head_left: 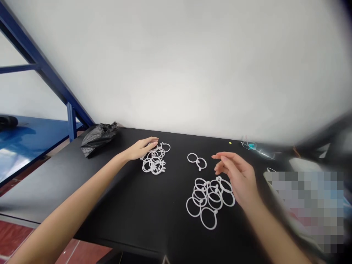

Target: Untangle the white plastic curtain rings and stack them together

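My left hand (141,148) lies at the upper left edge of a pile of white plastic curtain rings (153,161). Its fingers are stretched out over the top of the pile, and nothing shows gripped in them. To the right, my right hand (238,174) hovers with loosely bent fingers, thumb and fingertips apart, and no ring visible in it. Below its fingertips lies a second, more spread-out group of white rings (207,198), each with a small knob-like eyelet. Between the hands, two more rings (197,160) touch each other on the black tabletop (165,205).
A crumpled black plastic bag (100,138) sits at the back left. Toward the back right are a clear plastic wrapper (251,146) and a small yellow bit (230,143). A blurred-out package (305,209) lies right. A blue metal frame (55,80) rises left, against a white wall (176,66).
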A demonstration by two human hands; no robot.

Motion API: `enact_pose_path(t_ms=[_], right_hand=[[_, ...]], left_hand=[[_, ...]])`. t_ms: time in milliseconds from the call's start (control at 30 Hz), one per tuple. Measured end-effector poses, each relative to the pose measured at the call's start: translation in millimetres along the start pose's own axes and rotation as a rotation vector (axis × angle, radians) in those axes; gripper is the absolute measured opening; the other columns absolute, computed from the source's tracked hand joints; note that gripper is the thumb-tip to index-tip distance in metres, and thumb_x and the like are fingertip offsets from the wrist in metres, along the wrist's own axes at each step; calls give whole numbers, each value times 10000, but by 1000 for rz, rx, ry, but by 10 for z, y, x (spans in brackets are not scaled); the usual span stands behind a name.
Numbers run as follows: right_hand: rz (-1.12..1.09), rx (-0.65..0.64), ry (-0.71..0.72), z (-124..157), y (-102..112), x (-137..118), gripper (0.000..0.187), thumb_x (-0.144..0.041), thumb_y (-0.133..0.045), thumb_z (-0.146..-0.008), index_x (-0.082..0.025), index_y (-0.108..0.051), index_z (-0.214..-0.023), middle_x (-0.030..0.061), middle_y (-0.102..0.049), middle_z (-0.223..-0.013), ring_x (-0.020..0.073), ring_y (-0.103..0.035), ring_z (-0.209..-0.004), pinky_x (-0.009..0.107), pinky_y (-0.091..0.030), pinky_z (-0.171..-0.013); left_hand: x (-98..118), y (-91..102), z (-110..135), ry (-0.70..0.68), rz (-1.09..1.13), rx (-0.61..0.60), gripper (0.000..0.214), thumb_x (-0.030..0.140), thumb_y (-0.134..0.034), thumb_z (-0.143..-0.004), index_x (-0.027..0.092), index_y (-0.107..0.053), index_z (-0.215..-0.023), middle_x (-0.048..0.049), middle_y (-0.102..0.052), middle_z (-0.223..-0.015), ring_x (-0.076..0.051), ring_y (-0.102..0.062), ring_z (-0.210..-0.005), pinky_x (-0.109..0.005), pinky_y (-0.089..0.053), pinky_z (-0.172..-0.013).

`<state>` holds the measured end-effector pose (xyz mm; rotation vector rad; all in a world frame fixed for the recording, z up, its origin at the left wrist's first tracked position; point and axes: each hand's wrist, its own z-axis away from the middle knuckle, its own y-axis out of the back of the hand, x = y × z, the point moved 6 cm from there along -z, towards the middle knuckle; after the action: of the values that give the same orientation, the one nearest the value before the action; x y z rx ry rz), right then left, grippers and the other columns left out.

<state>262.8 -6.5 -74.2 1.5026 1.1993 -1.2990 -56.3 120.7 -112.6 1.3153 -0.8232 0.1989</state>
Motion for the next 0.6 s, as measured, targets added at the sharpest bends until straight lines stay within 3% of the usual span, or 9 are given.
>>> enact_pose_path(t_ms=[100, 167, 267, 333, 467, 600], right_hand=[[340, -133, 50, -114, 24, -4, 181, -374, -634, -875, -208, -702, -902, 56, -715, -896, 157, -631, -674, 307, -535, -616], [571, -235, 114, -192, -22, 39, 162, -344, -616, -878, -210, -702, -908, 54, -700, -890, 178, -645, -721, 316, -522, -632], [762, -353, 156, -312, -145, 185, 165, -271, -597, -865, -214, -693, -985, 58, -681, -969, 166, -633, -705, 314, -507, -624], [856, -381, 178, -386, -224, 286, 126, -208, -625, -818, -204, -692, -925, 41, -664, -929, 134, -592, -635, 309, -490, -651], [849, -378, 163, -489, -254, 417, 74, -171, -623, -795, -188, -648, -727, 19, -637, -784, 131, -556, -618, 294, -450, -642], [742, -309, 123, -507, -69, 339, 140, -289, -571, -877, -168, -633, -842, 32, -658, -756, 147, -599, -643, 294, -472, -621]], left_hand=[[254, 54, 6, -55, -75, 36, 570, 554, -353, -961, 155, -538, -1324, -112, -581, -1381, -272, -537, -1272, -399, -394, -1107], [520, -7, -27, -151, -94, 30, 523, 505, -394, -962, 146, -532, -1316, -126, -584, -1361, -272, -559, -1229, -393, -448, -1044], [985, -312, -92, -385, -170, -62, 385, 363, -434, -967, 163, -556, -1273, -120, -608, -1293, -248, -585, -1160, -377, -455, -1017], [1219, -584, -133, -510, -297, -123, 313, 284, -475, -946, 146, -595, -1201, -131, -606, -1235, -253, -589, -1112, -372, -466, -974], [1370, -967, -217, -570, -530, -179, 265, 291, -492, -952, 114, -620, -1103, -147, -579, -1145, -259, -585, -999, -361, -484, -850], [1361, -963, -182, -560, -502, -115, 275, 287, -401, -995, 117, -617, -989, -145, -539, -1150, -234, -570, -951, -334, -481, -775]])
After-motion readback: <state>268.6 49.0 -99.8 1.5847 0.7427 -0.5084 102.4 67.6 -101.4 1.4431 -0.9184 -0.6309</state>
